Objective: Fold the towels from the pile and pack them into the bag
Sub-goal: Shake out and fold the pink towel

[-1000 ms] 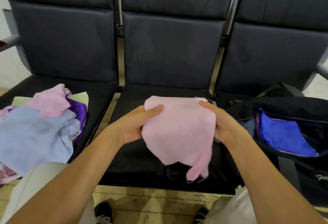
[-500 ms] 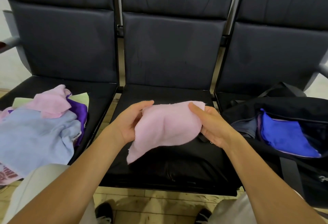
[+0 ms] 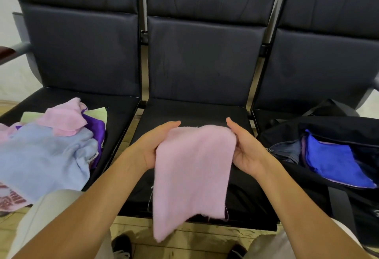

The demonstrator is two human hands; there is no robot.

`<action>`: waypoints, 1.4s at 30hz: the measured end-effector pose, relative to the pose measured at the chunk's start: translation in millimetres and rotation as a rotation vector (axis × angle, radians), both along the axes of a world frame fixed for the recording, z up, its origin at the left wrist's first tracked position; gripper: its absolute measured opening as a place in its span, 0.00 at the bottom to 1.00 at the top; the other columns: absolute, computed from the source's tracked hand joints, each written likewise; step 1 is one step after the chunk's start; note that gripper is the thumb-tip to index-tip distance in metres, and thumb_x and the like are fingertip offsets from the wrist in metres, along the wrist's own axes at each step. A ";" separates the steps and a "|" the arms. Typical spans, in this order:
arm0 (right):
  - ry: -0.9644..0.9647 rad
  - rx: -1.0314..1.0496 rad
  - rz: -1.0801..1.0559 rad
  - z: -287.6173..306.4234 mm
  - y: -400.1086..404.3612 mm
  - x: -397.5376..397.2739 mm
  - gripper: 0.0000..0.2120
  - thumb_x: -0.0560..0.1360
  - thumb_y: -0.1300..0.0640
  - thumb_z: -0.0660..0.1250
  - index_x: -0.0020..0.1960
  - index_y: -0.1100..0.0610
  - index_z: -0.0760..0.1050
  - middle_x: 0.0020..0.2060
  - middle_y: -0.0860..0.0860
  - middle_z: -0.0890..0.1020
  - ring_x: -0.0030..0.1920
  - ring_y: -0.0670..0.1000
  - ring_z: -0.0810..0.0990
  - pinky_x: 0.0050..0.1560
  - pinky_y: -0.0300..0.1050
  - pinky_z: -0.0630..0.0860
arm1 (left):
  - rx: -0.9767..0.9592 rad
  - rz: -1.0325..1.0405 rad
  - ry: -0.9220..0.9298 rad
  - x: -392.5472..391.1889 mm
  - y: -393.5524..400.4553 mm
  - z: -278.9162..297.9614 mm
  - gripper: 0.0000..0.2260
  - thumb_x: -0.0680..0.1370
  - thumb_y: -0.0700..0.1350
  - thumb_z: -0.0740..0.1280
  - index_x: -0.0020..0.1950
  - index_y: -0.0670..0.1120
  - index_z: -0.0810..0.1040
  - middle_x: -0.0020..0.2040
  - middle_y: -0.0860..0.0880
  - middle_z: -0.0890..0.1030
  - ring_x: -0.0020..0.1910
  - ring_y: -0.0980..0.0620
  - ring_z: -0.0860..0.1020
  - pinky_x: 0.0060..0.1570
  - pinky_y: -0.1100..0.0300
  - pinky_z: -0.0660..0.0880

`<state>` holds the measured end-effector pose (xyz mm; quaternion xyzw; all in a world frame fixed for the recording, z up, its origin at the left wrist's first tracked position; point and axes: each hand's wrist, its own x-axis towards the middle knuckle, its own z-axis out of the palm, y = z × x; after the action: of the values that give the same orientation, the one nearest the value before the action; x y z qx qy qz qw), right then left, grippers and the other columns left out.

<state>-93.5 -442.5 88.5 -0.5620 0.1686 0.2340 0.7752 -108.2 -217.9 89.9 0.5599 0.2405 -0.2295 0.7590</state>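
A pink towel (image 3: 190, 174) hangs folded over in front of the middle seat, held at its top edge from both sides. My left hand (image 3: 151, 146) grips its left top corner, thumb on top. My right hand (image 3: 245, 148) holds its right top corner, fingers behind the cloth. The towel's lower end drops past the seat's front edge. The pile of towels (image 3: 47, 150) lies on the left seat: light blue, pink, purple and pale green pieces. The black bag (image 3: 338, 131) stands open on the right seat with a folded blue towel (image 3: 332, 162) inside.
Three dark padded seats (image 3: 203, 61) joined in a row face me, with metal posts between them. An armrest (image 3: 12, 51) sticks out at far left. My knees and shoes show at the bottom over a tiled floor (image 3: 205, 236).
The pink towel was bunched and turned between my hands half a second ago. Now it hangs down long and flat from its top edge, with my hands spread wider apart.
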 end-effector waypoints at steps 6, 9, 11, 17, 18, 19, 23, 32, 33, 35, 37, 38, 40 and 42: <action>-0.151 -0.165 0.194 -3.0 0.2 1.1 0.13 0.77 0.55 0.69 0.60 0.58 0.80 0.54 0.54 0.85 0.55 0.52 0.84 0.52 0.48 0.82 | -0.252 0.010 -0.048 1.9 3.2 -11.4 0.18 0.75 0.40 0.71 0.65 0.43 0.78 0.60 0.41 0.81 0.57 0.43 0.82 0.52 0.47 0.80; -0.250 -0.287 0.193 -2.8 -2.7 2.0 0.12 0.80 0.54 0.65 0.61 0.55 0.79 0.54 0.52 0.85 0.55 0.53 0.84 0.54 0.52 0.82 | 0.114 -0.098 -0.159 4.1 4.8 -13.3 0.17 0.79 0.45 0.68 0.67 0.44 0.75 0.61 0.44 0.81 0.59 0.45 0.80 0.60 0.43 0.77; -0.268 -0.361 0.227 -1.9 -3.5 1.3 0.12 0.82 0.52 0.62 0.60 0.55 0.79 0.51 0.51 0.86 0.53 0.53 0.85 0.55 0.53 0.81 | 0.385 -0.117 -0.208 5.8 6.5 -12.3 0.18 0.80 0.52 0.64 0.67 0.45 0.72 0.59 0.45 0.79 0.57 0.45 0.79 0.59 0.43 0.77; -0.155 -0.406 0.205 -3.3 -0.3 -2.2 0.13 0.82 0.49 0.61 0.58 0.55 0.79 0.49 0.55 0.86 0.50 0.56 0.85 0.49 0.51 0.81 | 0.186 -0.142 -0.019 5.1 12.0 -7.3 0.21 0.77 0.59 0.66 0.64 0.47 0.76 0.56 0.42 0.83 0.55 0.43 0.82 0.56 0.47 0.79; -0.117 -0.397 0.186 -3.2 -1.3 -1.4 0.13 0.82 0.49 0.62 0.58 0.55 0.79 0.50 0.56 0.85 0.50 0.56 0.85 0.48 0.50 0.81 | 0.094 -0.130 0.011 4.0 11.4 -8.4 0.21 0.76 0.59 0.68 0.62 0.47 0.78 0.55 0.42 0.84 0.55 0.43 0.82 0.55 0.48 0.79; -0.078 -0.376 0.170 -2.6 -2.5 -1.0 0.12 0.81 0.49 0.63 0.58 0.55 0.78 0.50 0.56 0.85 0.50 0.56 0.84 0.47 0.49 0.80 | 0.014 -0.128 0.023 2.4 9.1 -8.9 0.20 0.75 0.58 0.70 0.61 0.47 0.80 0.56 0.42 0.84 0.56 0.43 0.82 0.55 0.48 0.79; -0.066 -0.296 0.191 -2.5 -8.8 2.7 0.13 0.77 0.54 0.69 0.61 0.53 0.79 0.52 0.55 0.85 0.54 0.57 0.84 0.53 0.54 0.81 | -0.104 -0.135 -0.066 0.9 2.8 -14.5 0.20 0.73 0.36 0.73 0.64 0.45 0.78 0.59 0.41 0.82 0.57 0.41 0.81 0.55 0.46 0.79; -0.585 -0.117 0.137 8.2 -11.8 -4.0 0.09 0.77 0.62 0.67 0.47 0.52 0.86 0.45 0.52 0.86 0.46 0.52 0.85 0.42 0.45 0.82 | 0.107 -0.141 -0.719 4.2 8.9 -1.2 0.17 0.78 0.30 0.62 0.42 0.48 0.84 0.54 0.42 0.81 0.57 0.37 0.79 0.53 0.46 0.80; -0.580 -0.111 0.101 9.3 -10.8 -3.8 0.07 0.75 0.59 0.70 0.50 0.54 0.85 0.48 0.51 0.86 0.49 0.53 0.85 0.44 0.45 0.82 | 0.174 -0.138 -0.742 4.1 7.7 -0.6 0.17 0.78 0.30 0.63 0.42 0.49 0.83 0.56 0.44 0.81 0.58 0.39 0.79 0.50 0.49 0.80; -0.579 -0.155 0.037 9.1 -11.5 -1.2 0.13 0.76 0.63 0.69 0.60 0.56 0.80 0.52 0.49 0.85 0.52 0.54 0.84 0.46 0.48 0.83 | 0.246 -0.099 -0.744 4.4 5.6 -0.1 0.15 0.77 0.31 0.65 0.54 0.51 0.81 0.57 0.48 0.81 0.57 0.45 0.80 0.46 0.52 0.80; -0.629 -0.253 0.048 8.4 -12.9 -0.8 0.16 0.79 0.66 0.64 0.61 0.51 0.79 0.51 0.46 0.85 0.51 0.52 0.84 0.45 0.47 0.83 | 0.278 -0.084 -0.766 4.6 7.7 -1.6 0.19 0.77 0.34 0.67 0.63 0.52 0.75 0.57 0.50 0.81 0.57 0.48 0.80 0.49 0.50 0.81; -0.657 -0.300 0.092 5.8 -14.0 -1.0 0.15 0.80 0.65 0.63 0.60 0.49 0.79 0.50 0.46 0.85 0.50 0.52 0.84 0.44 0.47 0.83 | 0.316 -0.120 -0.799 4.1 9.0 -2.4 0.19 0.78 0.36 0.66 0.65 0.53 0.74 0.58 0.53 0.80 0.58 0.52 0.79 0.52 0.52 0.80; -0.674 -0.372 0.183 3.3 -12.3 -4.7 0.14 0.82 0.62 0.61 0.58 0.46 0.79 0.48 0.47 0.85 0.48 0.51 0.84 0.42 0.43 0.82 | 0.416 -0.260 -0.835 0.2 9.4 0.2 0.16 0.80 0.39 0.64 0.65 0.55 0.74 0.56 0.58 0.80 0.56 0.62 0.78 0.50 0.62 0.79; -0.669 -0.435 0.236 2.1 -8.7 -7.8 0.15 0.83 0.60 0.59 0.55 0.42 0.78 0.47 0.41 0.85 0.48 0.46 0.84 0.45 0.39 0.81 | 0.460 -0.354 -0.794 -2.5 6.8 3.5 0.15 0.81 0.36 0.61 0.59 0.55 0.76 0.47 0.59 0.82 0.47 0.65 0.79 0.42 0.67 0.77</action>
<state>-101.3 -451.2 90.5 -0.7734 -0.1128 0.0846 0.6181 -110.6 -211.1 93.4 0.7894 -0.1220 -0.0648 0.5981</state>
